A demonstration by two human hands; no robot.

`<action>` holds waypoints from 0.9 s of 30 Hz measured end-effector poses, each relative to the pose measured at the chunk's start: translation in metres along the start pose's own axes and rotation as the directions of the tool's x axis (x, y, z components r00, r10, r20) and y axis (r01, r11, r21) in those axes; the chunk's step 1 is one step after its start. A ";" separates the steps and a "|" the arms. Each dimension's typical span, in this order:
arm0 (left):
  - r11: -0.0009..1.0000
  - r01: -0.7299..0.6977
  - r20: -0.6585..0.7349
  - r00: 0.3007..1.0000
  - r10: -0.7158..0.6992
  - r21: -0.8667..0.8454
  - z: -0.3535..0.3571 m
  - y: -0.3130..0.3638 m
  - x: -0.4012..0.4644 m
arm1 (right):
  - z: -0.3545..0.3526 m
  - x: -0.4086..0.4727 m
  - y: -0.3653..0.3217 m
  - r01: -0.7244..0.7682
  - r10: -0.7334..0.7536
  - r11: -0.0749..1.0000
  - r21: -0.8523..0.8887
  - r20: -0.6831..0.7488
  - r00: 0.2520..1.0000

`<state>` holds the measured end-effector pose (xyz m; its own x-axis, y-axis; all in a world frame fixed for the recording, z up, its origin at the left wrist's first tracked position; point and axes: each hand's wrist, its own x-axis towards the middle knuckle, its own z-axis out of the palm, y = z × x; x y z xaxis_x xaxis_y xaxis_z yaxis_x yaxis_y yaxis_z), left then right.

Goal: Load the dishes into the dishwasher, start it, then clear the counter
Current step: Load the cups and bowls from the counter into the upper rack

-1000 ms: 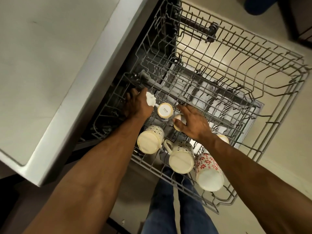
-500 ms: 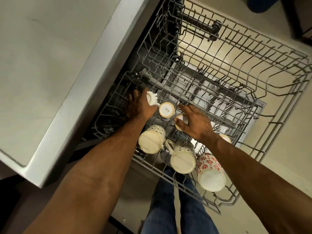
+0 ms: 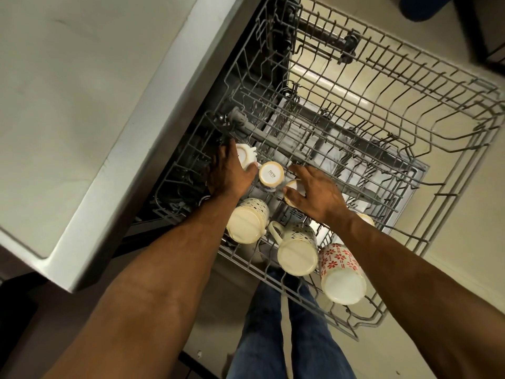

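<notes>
Left hand (image 3: 228, 170) grips small white ceramic cup (image 3: 246, 157) upside down at far-left of grey wire upper dishwasher rack (image 3: 410, 138), beside cream base-up cup (image 3: 271, 174); right hand (image 3: 314, 195), fingers spread, rests on another cream cup (image 3: 293, 191) just right.

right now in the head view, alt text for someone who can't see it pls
Seen from above, a person's left hand holds a small white cup and the right hand rests on another cup in a pulled-out dishwasher rack. Several mugs sit upside down there, including a red-flowered mug.
</notes>
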<state>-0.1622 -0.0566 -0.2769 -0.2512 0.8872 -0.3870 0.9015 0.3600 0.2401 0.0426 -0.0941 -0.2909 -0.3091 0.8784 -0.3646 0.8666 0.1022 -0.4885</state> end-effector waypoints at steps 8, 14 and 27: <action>0.982 -0.187 -0.038 0.981 0.188 0.022 -0.007 -0.002 -0.029 | -0.021 -0.014 -0.012 -0.040 0.041 0.999 -0.023 0.048 0.998; 0.968 -0.243 0.000 0.970 0.243 0.070 -0.049 0.012 -0.068 | -0.063 -0.030 -0.032 -0.056 0.059 0.997 -0.051 0.065 0.996; 0.865 -0.433 -0.064 0.885 0.462 0.252 -0.177 0.057 -0.137 | -0.206 -0.070 -0.095 0.107 -0.133 0.978 -0.179 -0.136 0.982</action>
<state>-0.1391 -0.1067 -0.0527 0.1716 0.9696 -0.1746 0.9777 -0.1458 0.1513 0.0622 -0.0690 -0.0560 -0.3652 0.9122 -0.1856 0.8846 0.2780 -0.3745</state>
